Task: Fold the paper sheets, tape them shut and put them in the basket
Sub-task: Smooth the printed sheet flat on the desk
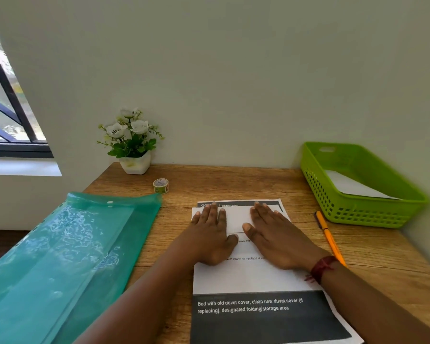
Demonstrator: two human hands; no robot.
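Observation:
A printed paper sheet (pixel 253 279) lies on the wooden desk in front of me, with a dark band of white text at its near end. A folded white piece (pixel 237 218) lies across its far end. My left hand (pixel 210 234) and my right hand (pixel 274 234) press flat on that fold, fingers straight and spread. A small roll of patterned tape (pixel 161 185) stands on the desk at the back left. The green basket (pixel 333 207) sits at the right by the wall and holds a folded white sheet (pixel 350 184).
A teal plastic folder (pixel 67 256) covers the desk's left side and hangs over its edge. An orange pen (pixel 329 238) lies between the sheet and the basket. A white pot of flowers (pixel 132 142) stands against the back wall. A window is at far left.

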